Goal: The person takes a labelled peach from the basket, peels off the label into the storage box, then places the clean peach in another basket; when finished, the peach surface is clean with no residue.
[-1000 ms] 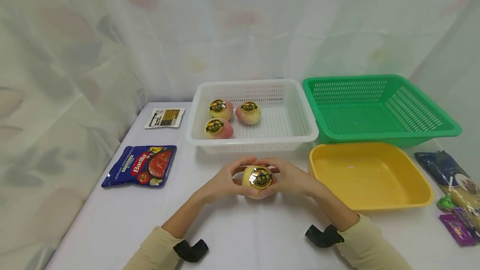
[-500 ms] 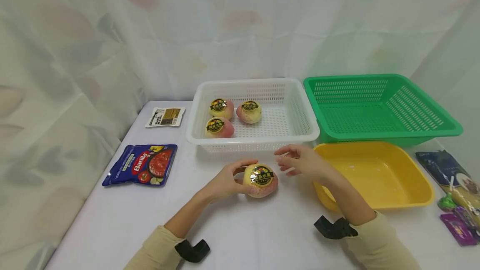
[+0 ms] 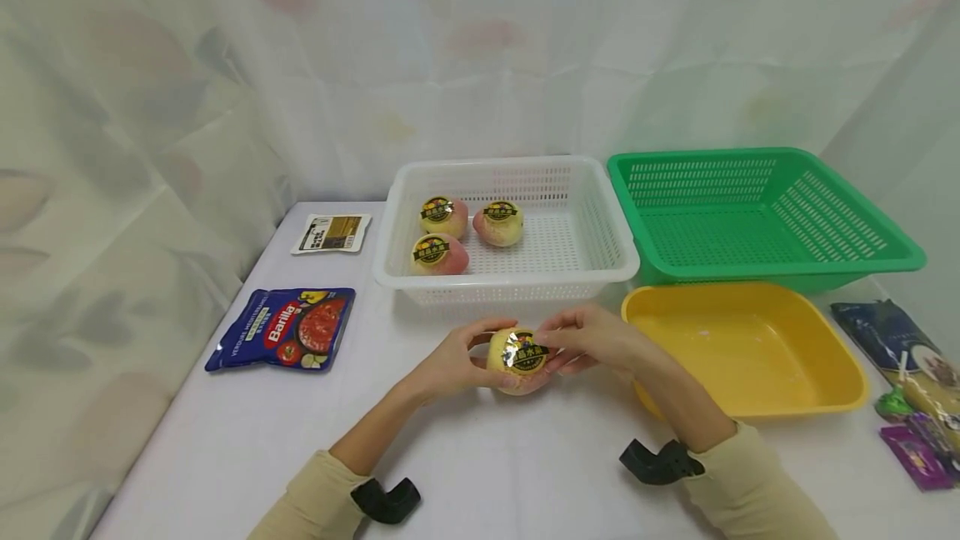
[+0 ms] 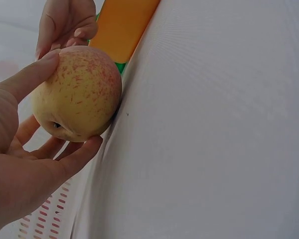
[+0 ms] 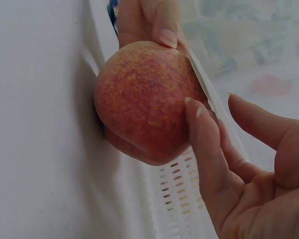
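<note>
A yellow and pink peach (image 3: 504, 382) with a black and gold sticker (image 3: 523, 352) rests on the white table, near its middle. My left hand (image 3: 450, 367) grips it from the left; the left wrist view shows thumb and fingers around the peach (image 4: 82, 94). My right hand (image 3: 603, 342) is at its right side. In the right wrist view, fingertips of the right hand (image 5: 244, 184) touch the peach (image 5: 144, 99) beside the sticker's edge, while the thumb stands apart from it. Three more stickered peaches (image 3: 501, 232) lie in the white basket (image 3: 517, 280) behind.
A green basket (image 3: 780, 270) stands at the back right, with a yellow basin (image 3: 750, 382) in front of it. On the left lie a blue sauce pouch (image 3: 281, 332) and a small white packet (image 3: 330, 234). Several packets, including a purple one (image 3: 917, 457), lie at the far right.
My right hand let go of the peach, drew away to the right, then came back to its right side. My left hand has kept its grip, and the peach has barely moved.
</note>
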A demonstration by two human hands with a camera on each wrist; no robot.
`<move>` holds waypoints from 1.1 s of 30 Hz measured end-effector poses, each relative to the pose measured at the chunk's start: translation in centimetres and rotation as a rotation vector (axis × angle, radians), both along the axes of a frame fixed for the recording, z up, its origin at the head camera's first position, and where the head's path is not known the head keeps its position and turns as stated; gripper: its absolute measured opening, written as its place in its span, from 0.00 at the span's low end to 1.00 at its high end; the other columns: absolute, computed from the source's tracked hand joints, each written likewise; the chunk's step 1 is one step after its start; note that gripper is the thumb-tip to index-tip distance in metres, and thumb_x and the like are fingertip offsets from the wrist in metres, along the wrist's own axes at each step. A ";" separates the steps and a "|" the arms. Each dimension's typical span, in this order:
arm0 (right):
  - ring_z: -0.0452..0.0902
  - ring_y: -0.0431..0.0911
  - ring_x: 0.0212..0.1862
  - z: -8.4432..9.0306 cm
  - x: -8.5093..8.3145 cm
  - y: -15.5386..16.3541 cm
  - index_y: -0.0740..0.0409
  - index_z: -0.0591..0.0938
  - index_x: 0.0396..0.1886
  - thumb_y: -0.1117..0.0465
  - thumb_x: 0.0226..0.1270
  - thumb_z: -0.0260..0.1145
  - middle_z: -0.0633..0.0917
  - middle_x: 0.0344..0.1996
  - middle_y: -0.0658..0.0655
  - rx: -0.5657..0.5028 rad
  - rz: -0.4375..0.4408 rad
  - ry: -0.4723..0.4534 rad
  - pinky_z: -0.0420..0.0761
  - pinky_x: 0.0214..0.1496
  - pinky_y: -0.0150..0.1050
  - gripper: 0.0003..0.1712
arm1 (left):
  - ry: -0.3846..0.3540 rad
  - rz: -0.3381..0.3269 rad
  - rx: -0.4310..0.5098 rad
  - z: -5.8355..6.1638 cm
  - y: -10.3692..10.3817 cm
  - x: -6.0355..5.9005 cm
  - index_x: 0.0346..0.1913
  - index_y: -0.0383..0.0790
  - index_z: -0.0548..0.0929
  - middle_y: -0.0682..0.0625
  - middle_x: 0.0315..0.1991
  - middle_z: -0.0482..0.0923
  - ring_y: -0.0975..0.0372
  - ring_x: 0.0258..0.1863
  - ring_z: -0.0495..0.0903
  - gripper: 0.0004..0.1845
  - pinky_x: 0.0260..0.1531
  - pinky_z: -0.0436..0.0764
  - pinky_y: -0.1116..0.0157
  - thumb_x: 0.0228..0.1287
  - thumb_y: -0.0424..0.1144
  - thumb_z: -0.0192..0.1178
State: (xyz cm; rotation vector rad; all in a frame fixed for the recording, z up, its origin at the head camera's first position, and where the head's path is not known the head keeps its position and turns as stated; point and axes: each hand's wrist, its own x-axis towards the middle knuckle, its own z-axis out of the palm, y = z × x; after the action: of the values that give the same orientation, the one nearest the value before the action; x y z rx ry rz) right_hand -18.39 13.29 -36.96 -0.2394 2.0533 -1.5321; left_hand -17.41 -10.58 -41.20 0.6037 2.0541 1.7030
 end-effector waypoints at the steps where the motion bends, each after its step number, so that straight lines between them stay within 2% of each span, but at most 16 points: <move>1: 0.83 0.47 0.29 0.0 0.0 -0.1 0.69 0.80 0.47 0.57 0.64 0.67 0.85 0.30 0.58 0.009 -0.016 0.003 0.85 0.33 0.37 0.20 | -0.004 0.002 0.001 0.0 0.0 0.0 0.66 0.36 0.69 0.46 0.61 0.69 0.52 0.59 0.68 0.39 0.50 0.79 0.62 0.49 0.28 0.73; 5: 0.82 0.46 0.25 -0.1 0.1 -0.7 0.68 0.80 0.45 0.59 0.61 0.70 0.85 0.26 0.58 0.033 -0.076 0.011 0.84 0.31 0.37 0.19 | -0.015 0.002 0.000 0.0 0.1 0.0 0.66 0.36 0.69 0.44 0.62 0.68 0.52 0.59 0.69 0.39 0.50 0.79 0.62 0.49 0.27 0.72; 10: 0.81 0.45 0.26 0.0 0.1 -0.8 0.68 0.80 0.42 0.61 0.60 0.71 0.85 0.27 0.58 0.037 -0.127 0.020 0.85 0.32 0.37 0.16 | 0.002 -0.002 -0.014 0.1 0.1 -0.1 0.66 0.37 0.69 0.46 0.62 0.68 0.53 0.60 0.68 0.38 0.51 0.78 0.62 0.49 0.28 0.72; 17: 0.82 0.46 0.31 1.2 0.0 0.9 0.71 0.77 0.44 0.64 0.64 0.67 0.85 0.34 0.59 -0.106 -0.150 0.019 0.85 0.37 0.38 0.15 | 0.031 -0.012 -0.025 0.1 0.1 -0.1 0.65 0.40 0.70 0.50 0.61 0.70 0.53 0.60 0.67 0.37 0.52 0.77 0.63 0.49 0.28 0.72; 21: 0.82 0.46 0.31 2.1 -0.2 3.0 0.70 0.76 0.43 0.65 0.63 0.67 0.85 0.35 0.59 -0.138 -0.164 0.037 0.84 0.38 0.37 0.15 | 0.013 -0.010 -0.015 0.0 0.2 -0.1 0.66 0.38 0.69 0.47 0.62 0.69 0.51 0.61 0.67 0.38 0.51 0.78 0.63 0.50 0.28 0.72; 27: 0.83 0.45 0.32 3.2 -0.4 7.7 0.69 0.76 0.45 0.66 0.64 0.66 0.85 0.35 0.57 -0.158 -0.216 0.047 0.84 0.40 0.37 0.13 | 0.017 0.006 -0.036 0.1 0.1 -0.1 0.66 0.39 0.69 0.49 0.62 0.69 0.53 0.61 0.67 0.38 0.52 0.77 0.63 0.49 0.28 0.72; 33: 0.83 0.44 0.35 2.0 -0.3 12.7 0.71 0.72 0.49 0.65 0.68 0.63 0.84 0.35 0.53 -0.106 -0.240 0.043 0.84 0.42 0.38 0.16 | 0.018 0.006 -0.045 0.0 -0.1 -0.2 0.66 0.37 0.69 0.49 0.62 0.69 0.53 0.61 0.67 0.39 0.53 0.76 0.62 0.50 0.29 0.73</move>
State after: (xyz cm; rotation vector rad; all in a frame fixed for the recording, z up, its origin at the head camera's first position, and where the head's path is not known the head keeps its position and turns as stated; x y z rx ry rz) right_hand -18.65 25.98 -35.01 -0.0671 2.0979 -1.7967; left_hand -17.57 -10.69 -41.18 0.6015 2.1026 1.6555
